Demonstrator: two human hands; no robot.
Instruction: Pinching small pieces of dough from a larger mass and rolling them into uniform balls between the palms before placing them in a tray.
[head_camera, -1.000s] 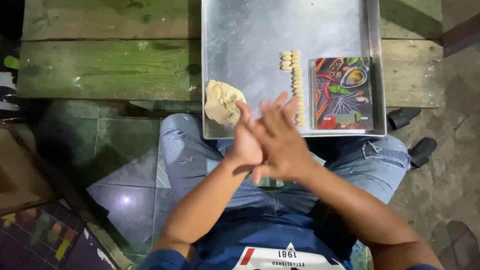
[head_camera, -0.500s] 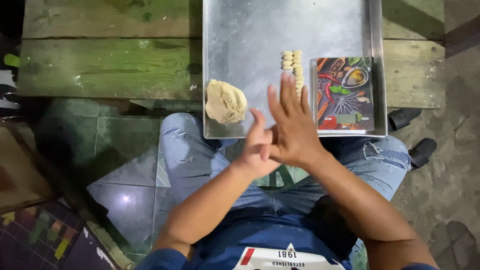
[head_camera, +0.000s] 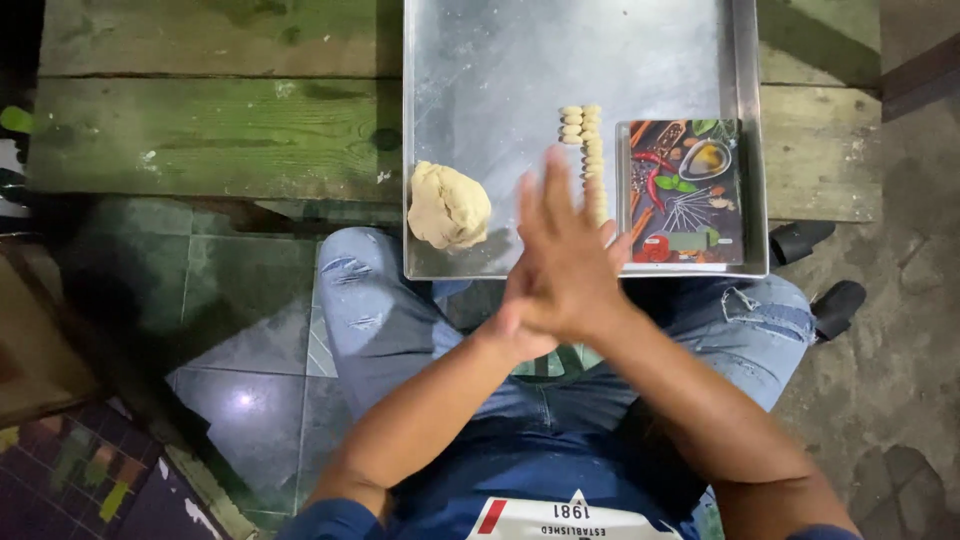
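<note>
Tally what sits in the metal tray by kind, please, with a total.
Dough lump: 1
Small shaped dough pieces, in two rows: at least 12 visible, more hidden behind the hands
Printed board: 1
Total: at least 14 in the metal tray

- A flat rectangular board with a colourful print of chillies, spices and green leaves on a dark ground is lying in the right near corner of the metal tray.
- A white, red-edged printed patch is showing on the person's blue shirt.

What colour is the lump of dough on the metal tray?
Pale beige lump of dough, clearest in the head view.
</note>
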